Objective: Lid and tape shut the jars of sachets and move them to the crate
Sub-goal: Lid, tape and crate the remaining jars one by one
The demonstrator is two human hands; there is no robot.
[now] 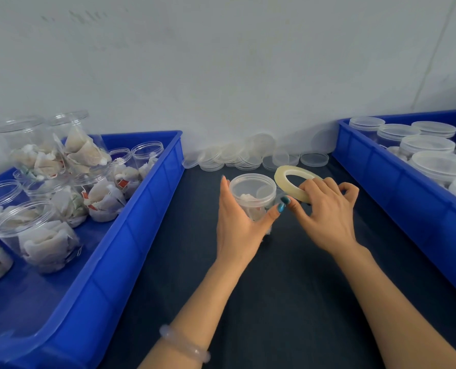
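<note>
**Jar (253,193) gripped, tape roll (280,181) held beside it**

The jar of sachets is stood on the dark table (288,302) and gripped around its side by the left hand (237,225). Just right of the jar, the tape roll is held in the curled fingers of the right hand (328,211). Loose lids (248,155) are piled behind the jar. A left crate (141,209) and a right crate (381,187) are set on either side of it.
</note>
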